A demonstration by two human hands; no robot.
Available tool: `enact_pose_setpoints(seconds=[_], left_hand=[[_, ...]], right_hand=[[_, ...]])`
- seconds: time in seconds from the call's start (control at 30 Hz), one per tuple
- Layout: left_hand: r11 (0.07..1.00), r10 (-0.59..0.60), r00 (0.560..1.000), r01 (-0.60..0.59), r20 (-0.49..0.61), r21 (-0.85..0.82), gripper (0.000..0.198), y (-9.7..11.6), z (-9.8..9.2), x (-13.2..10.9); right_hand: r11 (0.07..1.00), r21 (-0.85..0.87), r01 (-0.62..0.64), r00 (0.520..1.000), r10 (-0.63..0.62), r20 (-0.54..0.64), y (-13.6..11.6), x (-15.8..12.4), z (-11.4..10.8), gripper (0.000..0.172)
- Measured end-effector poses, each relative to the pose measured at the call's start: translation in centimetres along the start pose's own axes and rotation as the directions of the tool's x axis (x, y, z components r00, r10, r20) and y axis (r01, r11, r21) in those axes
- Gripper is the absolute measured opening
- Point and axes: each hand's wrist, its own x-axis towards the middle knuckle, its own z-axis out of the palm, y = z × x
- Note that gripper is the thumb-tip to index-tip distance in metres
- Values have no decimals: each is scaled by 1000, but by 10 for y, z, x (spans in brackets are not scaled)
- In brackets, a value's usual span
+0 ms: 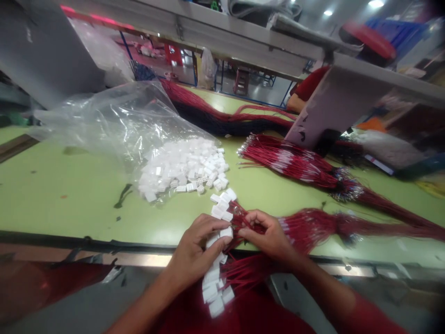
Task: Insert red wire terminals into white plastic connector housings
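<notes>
My left hand (196,248) grips a white plastic connector housing (225,233) between thumb and fingers, at the front of the green table (69,195). Beside it, my right hand (267,234) pinches the tips of a red wire bundle (309,229) close to that housing. A row of white connectors (219,206) lies just past my fingertips. More connectors (212,287) hang on wires below the table edge, under my left hand. A loose pile of white connectors (184,169) sits on a clear plastic bag (104,120), farther from both hands.
A second red wire bundle with metal tips (288,162) lies to the right, and a long red and black bundle (222,119) lies behind the bag. A grey overhead shelf with supports (194,32) crosses the view. A person in a red sleeve (308,86) sits beyond it.
</notes>
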Motion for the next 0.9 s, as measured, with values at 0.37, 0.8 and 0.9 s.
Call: enact_pose_setpoints(seconds=[0.37,0.8,0.9], left_hand=[[995,-77,996,74,-37,-65,20,-11,1,-7],[965,254,967,-254,9,65,34,-19,-11,0],[963,262,964,-264,49,47,32,-20,-14,2]], right_hand=[[935,-195,296,955,-285,82,6,0,-6,15],[909,-306,283,955,-239,173,-7,1,-8,21],[915,-312,256,963,-212,168,-10,2,-7,22]])
